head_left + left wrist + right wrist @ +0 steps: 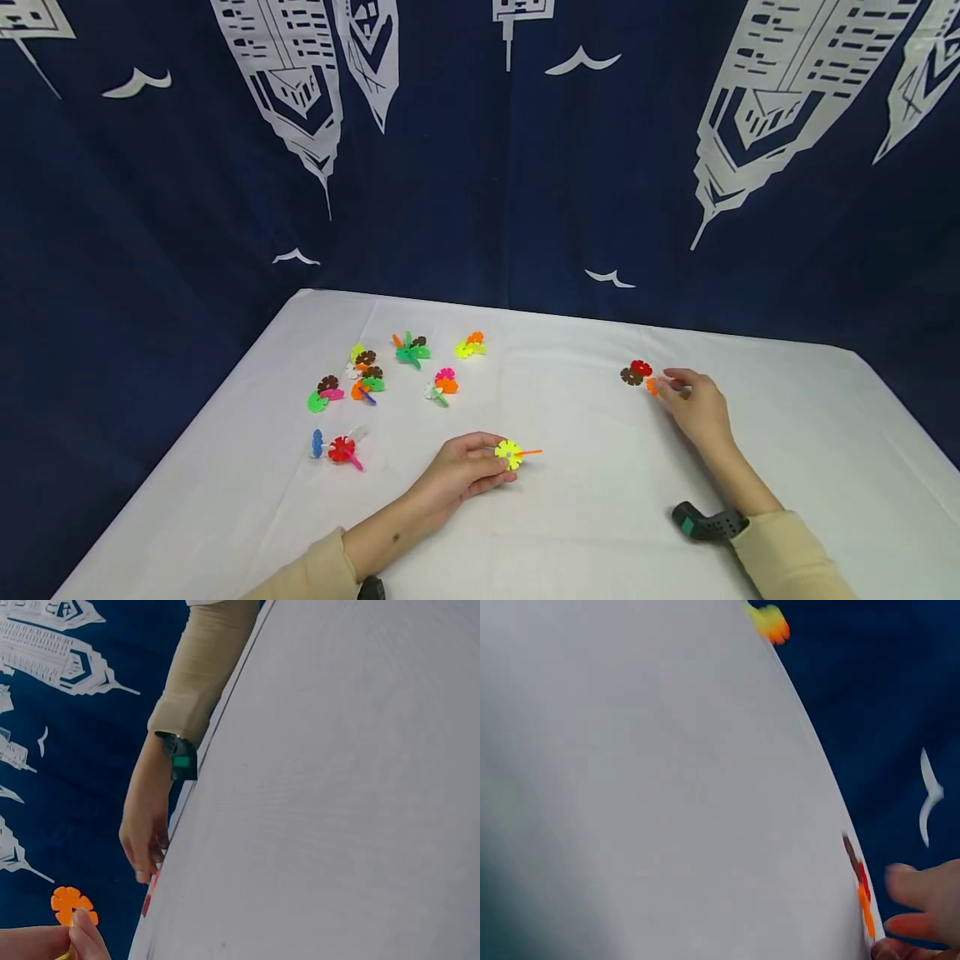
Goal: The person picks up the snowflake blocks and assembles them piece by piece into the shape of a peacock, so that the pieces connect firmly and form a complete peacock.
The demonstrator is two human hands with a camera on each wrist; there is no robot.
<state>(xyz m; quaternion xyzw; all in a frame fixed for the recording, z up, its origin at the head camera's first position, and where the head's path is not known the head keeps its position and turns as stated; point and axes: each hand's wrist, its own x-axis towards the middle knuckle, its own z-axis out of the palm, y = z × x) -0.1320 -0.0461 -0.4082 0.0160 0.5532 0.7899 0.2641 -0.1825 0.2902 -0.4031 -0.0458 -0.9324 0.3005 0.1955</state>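
Observation:
My left hand [468, 471] pinches a yellow flower-shaped plastic disc [508, 454] between thumb and fingers. An orange notched disc [73, 905] is joined to it and shows edge-on in the head view. My right hand [696, 406] is at the right, its fingertips at a loose orange disc [652, 387] on the table. In the right wrist view its thumb and fingers [911, 885] stand apart, beside that disc; whether they touch it is hard to tell. A red disc [641, 367] and a brown disc [632, 377] lie close by.
Several joined disc clusters lie on the left, among them a green one [409, 352], a yellow-orange one [471, 345] and a red-pink one [342, 450]. A white cloth [570, 533] covers the table. Behind it hangs a dark blue curtain [465, 208].

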